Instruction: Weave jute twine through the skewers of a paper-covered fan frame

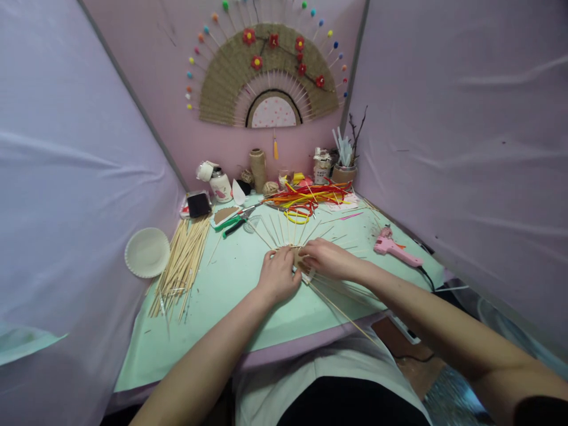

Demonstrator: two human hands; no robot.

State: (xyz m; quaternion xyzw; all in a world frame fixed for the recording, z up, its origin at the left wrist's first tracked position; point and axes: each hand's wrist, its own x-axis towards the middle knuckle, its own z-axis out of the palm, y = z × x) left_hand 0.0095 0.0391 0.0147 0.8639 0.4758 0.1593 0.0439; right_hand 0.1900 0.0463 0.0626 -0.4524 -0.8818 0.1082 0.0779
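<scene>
Thin sticks fan outward from a small brown cardboard piece on the table. My left hand grips the near left side of this stick fan, its fingers bent over the cardboard edge. On the other side, my right hand has its fingertips pressed together over the cardboard, and what they hold is hidden. One longer stick runs from the fan toward my lap, past the table edge.
Loose bamboo sticks lie in a pile at the left, beside a white paper bowl. Green-handled pliers and red and yellow pipe cleaners are behind the fan. A pink glue gun lies right. A finished fan hangs on the back wall.
</scene>
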